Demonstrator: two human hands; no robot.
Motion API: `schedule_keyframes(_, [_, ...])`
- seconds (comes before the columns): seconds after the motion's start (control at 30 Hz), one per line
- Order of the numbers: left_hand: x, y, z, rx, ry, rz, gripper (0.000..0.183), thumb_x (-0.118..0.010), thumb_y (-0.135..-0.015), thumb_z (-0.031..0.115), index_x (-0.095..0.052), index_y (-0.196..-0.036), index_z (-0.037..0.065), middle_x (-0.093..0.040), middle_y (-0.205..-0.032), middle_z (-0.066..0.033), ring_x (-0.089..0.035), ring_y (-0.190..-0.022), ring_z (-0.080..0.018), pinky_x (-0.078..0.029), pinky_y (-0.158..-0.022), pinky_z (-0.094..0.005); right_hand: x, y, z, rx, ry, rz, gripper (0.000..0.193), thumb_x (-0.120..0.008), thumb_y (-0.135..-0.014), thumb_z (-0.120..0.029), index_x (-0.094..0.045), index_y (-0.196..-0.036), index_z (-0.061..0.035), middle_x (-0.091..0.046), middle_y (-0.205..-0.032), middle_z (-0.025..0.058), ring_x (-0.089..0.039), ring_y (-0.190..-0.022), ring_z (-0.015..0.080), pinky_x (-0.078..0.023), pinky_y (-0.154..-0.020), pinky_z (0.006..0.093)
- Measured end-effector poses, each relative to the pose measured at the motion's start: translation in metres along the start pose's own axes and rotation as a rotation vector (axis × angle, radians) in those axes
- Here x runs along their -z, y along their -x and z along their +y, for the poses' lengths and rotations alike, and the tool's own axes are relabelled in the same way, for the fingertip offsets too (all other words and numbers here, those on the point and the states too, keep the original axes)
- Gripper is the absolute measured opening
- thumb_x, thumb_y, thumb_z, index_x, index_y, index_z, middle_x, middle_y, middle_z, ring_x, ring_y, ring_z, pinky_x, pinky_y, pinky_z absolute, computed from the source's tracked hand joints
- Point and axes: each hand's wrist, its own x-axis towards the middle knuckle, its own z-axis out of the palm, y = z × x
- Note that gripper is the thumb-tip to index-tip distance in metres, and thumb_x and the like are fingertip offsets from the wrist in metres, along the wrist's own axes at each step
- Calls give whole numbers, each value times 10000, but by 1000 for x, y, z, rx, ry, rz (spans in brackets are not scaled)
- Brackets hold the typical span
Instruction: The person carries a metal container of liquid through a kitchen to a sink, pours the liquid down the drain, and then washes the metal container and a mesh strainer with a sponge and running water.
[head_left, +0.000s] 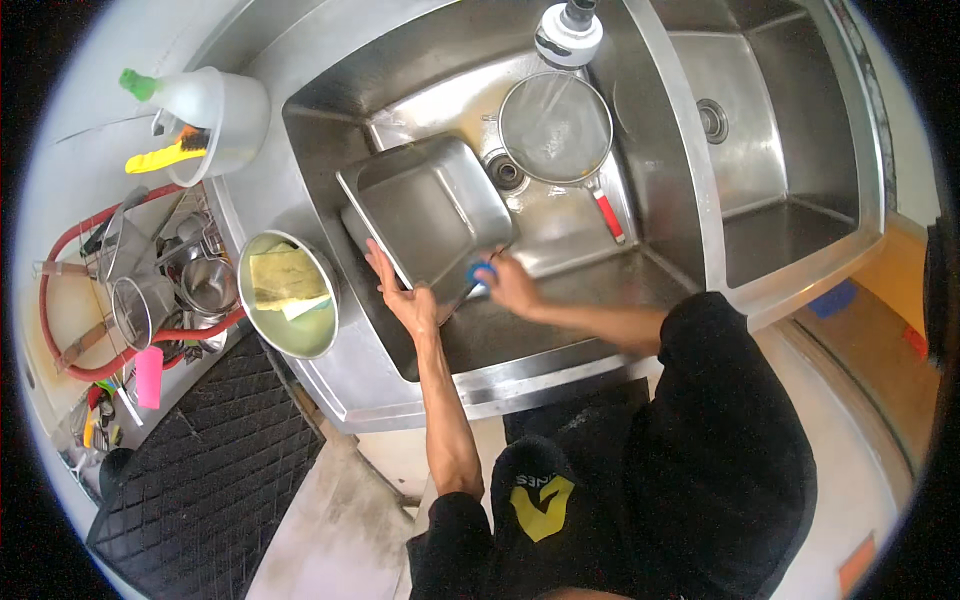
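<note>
A deep metal pan (410,205) sits tilted inside the large sink basin (430,95); the left hand (408,303), fingers stretched out, braces its near corner. The right hand (512,290) — blurred — closes around a blue object (482,274) at the pan's near edge. Beside the pan in the basin lies a red-handled strainer (556,127). Left of the basin, a metal bowl (303,344) holds a yellow sponge (285,277) in cloudy liquid; a white bucket (240,120) contains a spray bottle (190,97) and a yellow-handled brush (165,158).

In the left basin (600,300), the left hand (408,305) touches a steel pan (415,215); the right hand (514,287) holds a blue item (482,273).
</note>
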Motion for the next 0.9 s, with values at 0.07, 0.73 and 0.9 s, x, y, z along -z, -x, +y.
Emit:
schedule_keyframes(0.07, [-6,-2,3,-17,1,29,812,-476,-675,-82,-312,-1433,158,-258,-1505,-22,-112,-1412,-297,28,-1080,-578,18,-40,55,-104,56,26,230,-637,-815,-173,-648,-973,-6,-637,-759,203,-622,-719,354,-494,-685,431])
schedule_keyframes(0.73, [-4,11,4,10,-90,56,714,-495,-737,-90,-274,-1412,-12,-259,-1478,-177,-239,-1365,-245,-178,-1107,-339,16,-69,58,-560,352,8,291,-590,-782,-91,-558,-1045,29,-616,-950,242,-598,-906,385,-466,-789,472])
schedule_keyframes(0.9, [1,34,4,92,-146,33,709,-531,-772,-65,-249,-1420,-12,-266,-1473,-183,-276,-1346,-247,-209,-1095,-339,23,-138,13,0,-37,334,310,-604,-806,-91,-548,-1088,26,-572,-1018,218,-569,-947,362,-433,-845,400])
